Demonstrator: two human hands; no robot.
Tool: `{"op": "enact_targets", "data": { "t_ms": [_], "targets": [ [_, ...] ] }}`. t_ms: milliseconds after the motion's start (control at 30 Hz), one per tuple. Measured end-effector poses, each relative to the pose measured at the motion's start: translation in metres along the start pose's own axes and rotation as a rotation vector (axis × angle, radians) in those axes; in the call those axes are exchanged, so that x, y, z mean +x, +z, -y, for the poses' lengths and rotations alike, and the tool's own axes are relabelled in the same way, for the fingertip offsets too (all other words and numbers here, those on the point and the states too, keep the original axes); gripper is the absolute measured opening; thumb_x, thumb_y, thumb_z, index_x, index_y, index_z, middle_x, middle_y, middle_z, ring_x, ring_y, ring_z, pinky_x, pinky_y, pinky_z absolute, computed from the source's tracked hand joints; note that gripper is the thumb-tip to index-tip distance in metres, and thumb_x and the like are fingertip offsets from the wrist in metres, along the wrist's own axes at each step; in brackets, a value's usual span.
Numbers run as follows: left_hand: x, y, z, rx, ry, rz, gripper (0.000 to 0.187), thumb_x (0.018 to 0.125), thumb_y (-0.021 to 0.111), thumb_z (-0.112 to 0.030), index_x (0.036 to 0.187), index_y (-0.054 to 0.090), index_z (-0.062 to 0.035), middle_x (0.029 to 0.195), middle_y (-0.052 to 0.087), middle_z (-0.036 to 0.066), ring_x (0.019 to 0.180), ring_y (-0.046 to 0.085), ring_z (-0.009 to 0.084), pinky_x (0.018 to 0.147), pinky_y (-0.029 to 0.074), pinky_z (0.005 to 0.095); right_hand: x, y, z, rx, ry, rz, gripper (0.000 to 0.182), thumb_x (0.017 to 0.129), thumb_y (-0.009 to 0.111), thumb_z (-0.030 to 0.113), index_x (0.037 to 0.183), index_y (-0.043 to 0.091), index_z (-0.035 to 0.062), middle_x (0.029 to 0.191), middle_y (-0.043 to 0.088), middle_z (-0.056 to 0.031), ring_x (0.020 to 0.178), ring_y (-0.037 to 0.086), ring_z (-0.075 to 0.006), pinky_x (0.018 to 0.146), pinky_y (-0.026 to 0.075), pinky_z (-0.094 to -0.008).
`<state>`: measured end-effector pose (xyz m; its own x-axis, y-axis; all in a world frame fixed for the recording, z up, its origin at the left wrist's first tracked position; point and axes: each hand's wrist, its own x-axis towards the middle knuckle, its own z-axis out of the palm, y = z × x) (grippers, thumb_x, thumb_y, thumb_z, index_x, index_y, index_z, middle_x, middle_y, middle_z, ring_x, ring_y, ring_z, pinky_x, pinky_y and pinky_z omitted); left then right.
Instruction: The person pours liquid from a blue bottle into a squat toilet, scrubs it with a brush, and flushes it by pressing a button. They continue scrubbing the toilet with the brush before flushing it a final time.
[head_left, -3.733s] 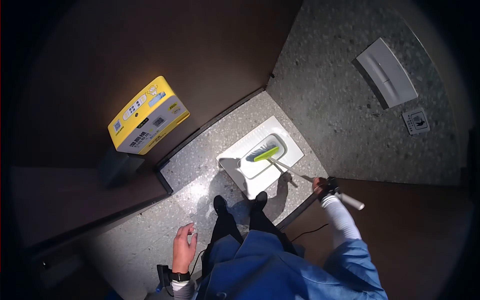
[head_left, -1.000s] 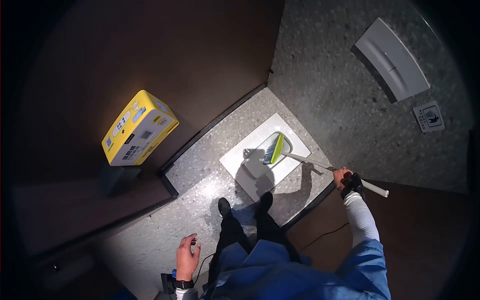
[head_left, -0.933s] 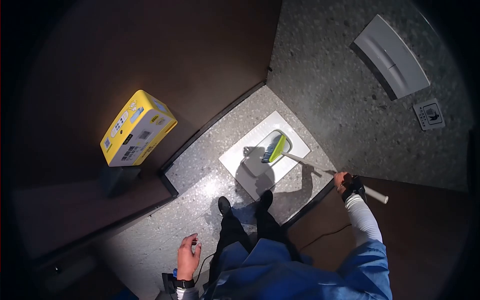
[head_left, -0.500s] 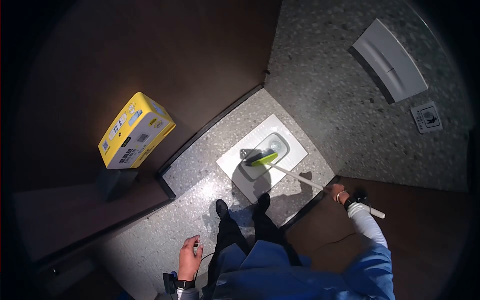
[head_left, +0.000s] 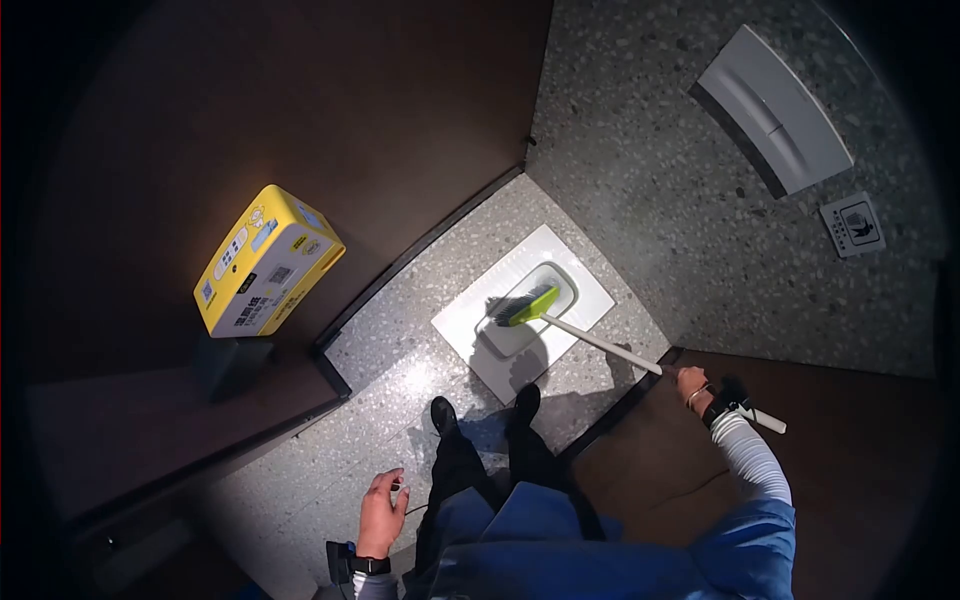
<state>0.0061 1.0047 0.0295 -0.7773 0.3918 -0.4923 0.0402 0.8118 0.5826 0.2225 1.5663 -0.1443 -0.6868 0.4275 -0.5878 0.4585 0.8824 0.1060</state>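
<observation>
Head view: right hand [head_left: 690,385], right of centre, closed around the pale handle of a long brush [head_left: 605,347]. Left hand [head_left: 380,515], bottom left of centre, thumb and fingers apart, loosely curled, over the floor [head_left: 370,350]. Right arm bent, reaching outward; left forearm low, pointing up the frame.

Brush: lime-green head, dark bristles, mid-frame over the recess of a white floor basin [head_left: 590,290]. Handle slants down right, its end jutting past the wrist. Bristle contact: shadowed, cannot tell.

Basin edges: pale speckled floor all round, widest stretch toward lower left; dark partition [head_left: 780,440] close by the right hand. Two black shoes [head_left: 444,415] just below the basin. Farther out: yellow-and-white box [head_left: 270,265] at left, grey fixture [head_left: 780,110] upper right, small sign [head_left: 853,225] beneath it.
</observation>
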Motion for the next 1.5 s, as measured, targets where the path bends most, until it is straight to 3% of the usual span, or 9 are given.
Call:
{"op": "enact_targets", "data": {
  "t_ms": [467, 667, 767, 933, 1000, 1100, 1233, 1400, 1500],
  "targets": [
    [-0.029, 0.029, 0.004, -0.073, -0.098, -0.049, 0.030, 0.075, 0.059, -0.004, 0.105, 0.054, -0.0020, 0.093, 0.057, 0.015, 0.082, 0.058, 0.0280, 0.073, 0.046, 0.0343, 0.021, -0.081, 0.016, 0.230, 0.027, 0.154, 0.024, 0.084, 0.050, 0.027, 0.103, 0.063, 0.0237, 0.087, 0.064, -0.0109, 0.083, 0.062, -0.0288, 0.075, 0.049, -0.0374],
    [-0.012, 0.023, 0.015, -0.078, -0.167, -0.051, 0.031, 0.074, 0.058, -0.004, 0.105, 0.054, 0.0000, 0.091, 0.058, 0.016, 0.081, 0.059, 0.0290, 0.072, 0.047, 0.0348, 0.106, -0.015, 0.009, -0.113, 0.164, -0.042, 0.025, 0.082, 0.048, 0.022, 0.101, 0.061, 0.0127, 0.089, 0.065, -0.0095, 0.077, 0.064, -0.0259, 0.065, 0.050, -0.0404],
    [-0.013, 0.021, 0.018, -0.025, -0.132, -0.055, 0.031, 0.074, 0.058, -0.002, 0.105, 0.054, -0.0012, 0.092, 0.058, 0.016, 0.081, 0.059, 0.0271, 0.072, 0.046, 0.0347, 0.108, 0.016, -0.025, -0.737, -0.095, -0.035, 0.026, 0.083, 0.046, 0.020, 0.104, 0.059, 0.0135, 0.083, 0.063, -0.0100, 0.071, 0.064, -0.0242, 0.057, 0.050, -0.0384],
    [-0.013, 0.024, 0.014, -0.066, -0.137, -0.007, 0.031, 0.074, 0.058, -0.002, 0.105, 0.054, -0.0014, 0.091, 0.058, 0.015, 0.080, 0.059, 0.0274, 0.072, 0.046, 0.0348, 0.050, -0.134, 0.010, -0.529, -0.201, -0.166, 0.029, 0.083, 0.045, 0.019, 0.110, 0.056, 0.0175, 0.076, 0.061, -0.0117, 0.066, 0.062, -0.0225, 0.050, 0.048, -0.0352],
    [-0.011, 0.025, 0.011, -0.090, -0.131, -0.025, 0.031, 0.074, 0.059, -0.002, 0.105, 0.054, -0.0014, 0.091, 0.058, 0.015, 0.080, 0.059, 0.0274, 0.071, 0.046, 0.0346, 0.063, -0.126, -0.006, -0.581, -0.207, -0.261, 0.028, 0.082, 0.046, 0.018, 0.106, 0.060, 0.0190, 0.077, 0.062, -0.0107, 0.065, 0.063, -0.0246, 0.049, 0.049, -0.0357],
    [-0.009, 0.028, 0.011, -0.103, -0.141, -0.034, 0.031, 0.075, 0.059, -0.002, 0.106, 0.054, -0.0016, 0.091, 0.057, 0.015, 0.079, 0.058, 0.0274, 0.071, 0.046, 0.0344, 0.081, -0.112, -0.009, -0.513, -0.123, 0.098, 0.019, 0.080, 0.048, 0.017, 0.089, 0.063, 0.0093, 0.074, 0.060, -0.0072, 0.064, 0.061, -0.0228, 0.054, 0.049, -0.0344],
    [-0.016, 0.030, 0.018, -0.084, -0.152, -0.055, 0.031, 0.075, 0.058, -0.001, 0.106, 0.054, -0.0009, 0.092, 0.058, 0.015, 0.081, 0.060, 0.0260, 0.071, 0.047, 0.0329, 0.123, 0.054, -0.046, -0.005, 0.118, 0.034, 0.025, 0.083, 0.049, 0.026, 0.089, 0.064, 0.0076, 0.084, 0.064, -0.0140, 0.078, 0.063, -0.0307, 0.068, 0.048, -0.0407],
    [-0.023, 0.044, 0.029, -0.143, -0.259, -0.054, 0.032, 0.074, 0.059, -0.002, 0.106, 0.054, -0.0020, 0.093, 0.057, 0.016, 0.082, 0.060, 0.0275, 0.072, 0.047, 0.0346, 0.066, -0.086, -0.008, 0.280, 0.063, 0.358, 0.032, 0.081, 0.056, 0.025, 0.112, 0.059, 0.0210, 0.099, 0.062, -0.0142, 0.089, 0.062, -0.0241, 0.077, 0.047, -0.0377],
    [-0.022, 0.054, 0.032, -0.163, -0.226, -0.069, 0.033, 0.074, 0.059, -0.003, 0.106, 0.054, -0.0026, 0.094, 0.057, 0.016, 0.082, 0.060, 0.0272, 0.072, 0.047, 0.0345, 0.095, -0.083, -0.009, 0.269, 0.048, 0.225, 0.031, 0.085, 0.049, 0.035, 0.096, 0.065, 0.0102, 0.091, 0.063, -0.0181, 0.091, 0.061, -0.0295, 0.079, 0.046, -0.0379]
  ]
}}
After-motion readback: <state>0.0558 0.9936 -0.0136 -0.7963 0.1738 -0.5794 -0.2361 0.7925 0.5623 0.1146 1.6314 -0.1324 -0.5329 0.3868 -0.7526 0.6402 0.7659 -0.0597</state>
